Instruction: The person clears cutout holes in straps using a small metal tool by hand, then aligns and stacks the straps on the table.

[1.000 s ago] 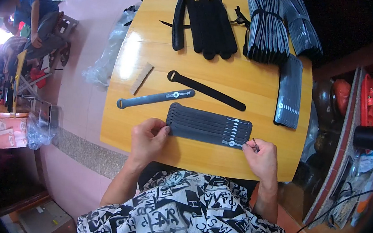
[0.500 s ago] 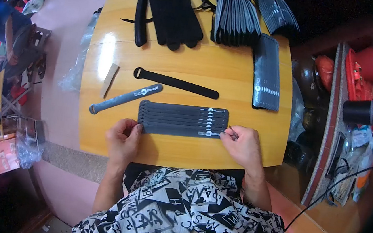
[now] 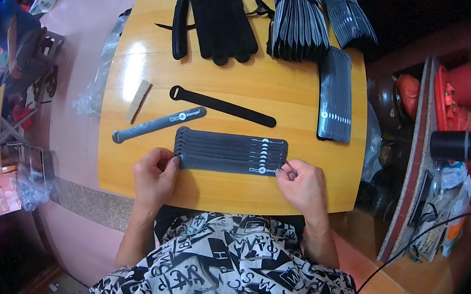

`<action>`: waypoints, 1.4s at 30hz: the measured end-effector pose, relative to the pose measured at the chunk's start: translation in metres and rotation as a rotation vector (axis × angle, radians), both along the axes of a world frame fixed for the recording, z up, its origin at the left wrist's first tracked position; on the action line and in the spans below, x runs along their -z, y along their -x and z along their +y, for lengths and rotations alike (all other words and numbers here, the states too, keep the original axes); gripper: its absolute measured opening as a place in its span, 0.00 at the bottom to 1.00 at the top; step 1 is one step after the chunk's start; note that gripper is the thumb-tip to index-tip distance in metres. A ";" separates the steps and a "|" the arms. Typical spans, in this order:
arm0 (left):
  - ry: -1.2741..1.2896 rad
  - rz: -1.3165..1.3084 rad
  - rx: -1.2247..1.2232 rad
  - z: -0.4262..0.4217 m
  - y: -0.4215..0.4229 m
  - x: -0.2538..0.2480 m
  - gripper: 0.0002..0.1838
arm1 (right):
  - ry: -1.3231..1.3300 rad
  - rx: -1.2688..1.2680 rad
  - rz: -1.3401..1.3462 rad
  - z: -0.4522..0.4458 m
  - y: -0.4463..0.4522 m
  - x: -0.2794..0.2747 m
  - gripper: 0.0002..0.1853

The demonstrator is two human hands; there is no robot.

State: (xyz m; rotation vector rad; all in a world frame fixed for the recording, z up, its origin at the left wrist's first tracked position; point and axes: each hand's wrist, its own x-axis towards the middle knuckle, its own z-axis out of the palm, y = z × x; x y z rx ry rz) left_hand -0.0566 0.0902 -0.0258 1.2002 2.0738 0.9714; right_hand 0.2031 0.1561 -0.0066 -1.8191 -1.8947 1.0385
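A fanned row of dark grey hook-and-loop straps [image 3: 221, 151] with white printing lies in front of me, overlapping edge to edge. My left hand [image 3: 156, 176] pinches the looped left end of the nearest strap. At its printed right end, my right hand [image 3: 303, 186] is closed on the strap's tip. A small dark metal tool [image 3: 290, 171] pokes out of the right fingers; its kind is unclear. Beyond the row lie a single black strap [image 3: 225, 106] and a single grey printed strap [image 3: 158, 125], both with a slotted end.
A beige strip [image 3: 139, 102] lies at the left. Black straps [image 3: 222, 24] are spread at the back, beside banded grey bundles [image 3: 298, 25]. Another fanned grey stack [image 3: 336, 94] sits at the table's right. A shelf with a black cylinder [image 3: 458, 146] stands right; a seated person [image 3: 21, 47] is far left.
The view has shifted slightly. My right fingers have moved a little at the nearest strap's right end; the left hand keeps its pinch.
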 end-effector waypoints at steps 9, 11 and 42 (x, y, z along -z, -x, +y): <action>0.284 0.256 0.152 0.005 0.022 -0.019 0.13 | 0.032 0.056 -0.153 -0.001 0.003 0.004 0.13; 0.227 0.191 0.124 0.002 0.027 -0.018 0.13 | 0.066 0.049 -0.133 0.000 0.001 0.005 0.13; -0.095 0.465 0.413 0.119 0.051 -0.006 0.06 | -0.240 -0.293 -0.257 0.076 0.038 -0.001 0.10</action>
